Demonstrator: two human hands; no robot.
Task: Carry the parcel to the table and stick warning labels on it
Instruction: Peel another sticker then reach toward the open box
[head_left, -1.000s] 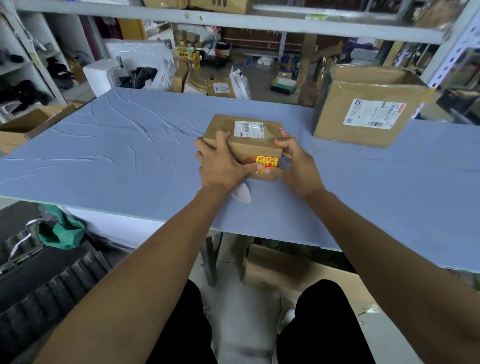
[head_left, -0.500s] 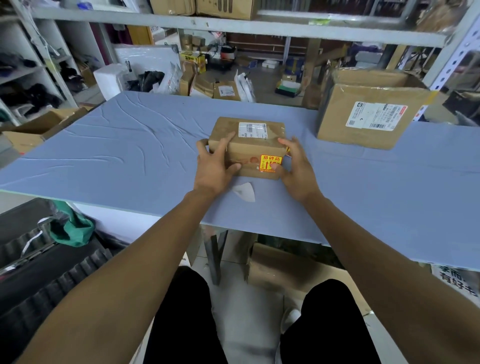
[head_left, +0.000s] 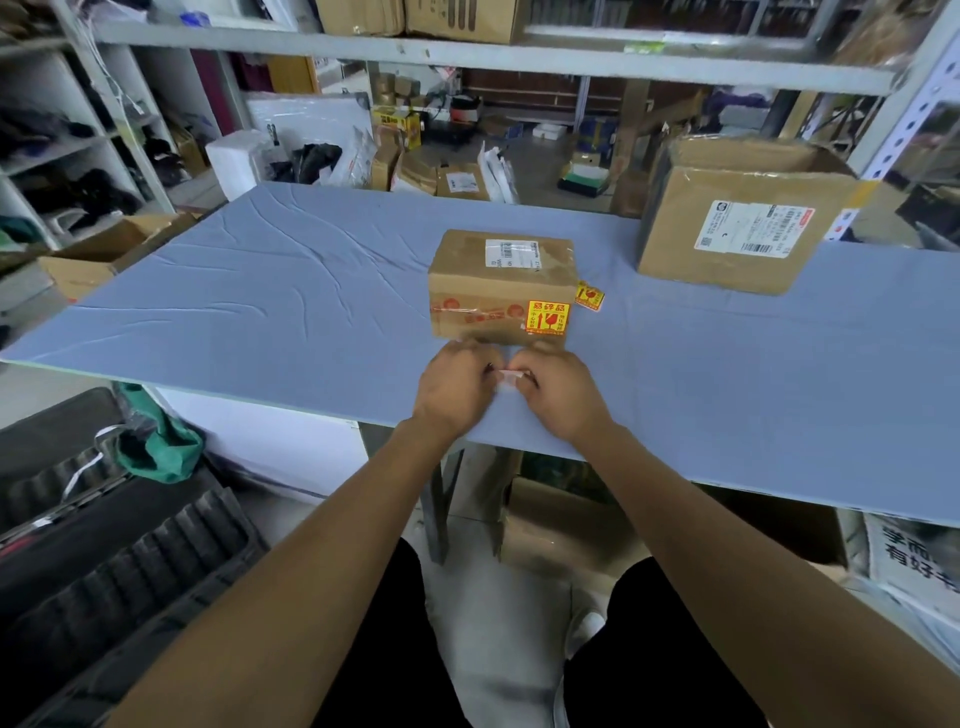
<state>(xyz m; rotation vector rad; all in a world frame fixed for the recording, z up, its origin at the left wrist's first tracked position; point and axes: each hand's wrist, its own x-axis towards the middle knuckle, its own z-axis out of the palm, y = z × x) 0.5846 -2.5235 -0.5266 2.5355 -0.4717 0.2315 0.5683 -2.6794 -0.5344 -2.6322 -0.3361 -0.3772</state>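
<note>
The cardboard parcel (head_left: 501, 288) sits flat on the table (head_left: 260, 312), a blocky brown box with glossy clear tape across its top and a white printed shipping label (head_left: 511, 253) near the far edge of that top. On the parcel's near face, toward its right corner, a square yellow and red warning label (head_left: 548, 316) is stuck flat; faded red print runs across the same face to its left. A second yellow warning label (head_left: 589, 296) juts out past the parcel's right side, and whether it is stuck to that side or lies on the table cannot be told. Just in front of the parcel, both hands meet over the wrinkled blue-grey table cover: the left hand (head_left: 456, 384) and the right hand (head_left: 558, 387) pinch between their fingertips a small pale paper strip (head_left: 506, 375), off the parcel itself. Behind and to the right of the parcel stands a larger cardboard box (head_left: 727, 228) with a white barcode label, creased along its top flaps
</note>
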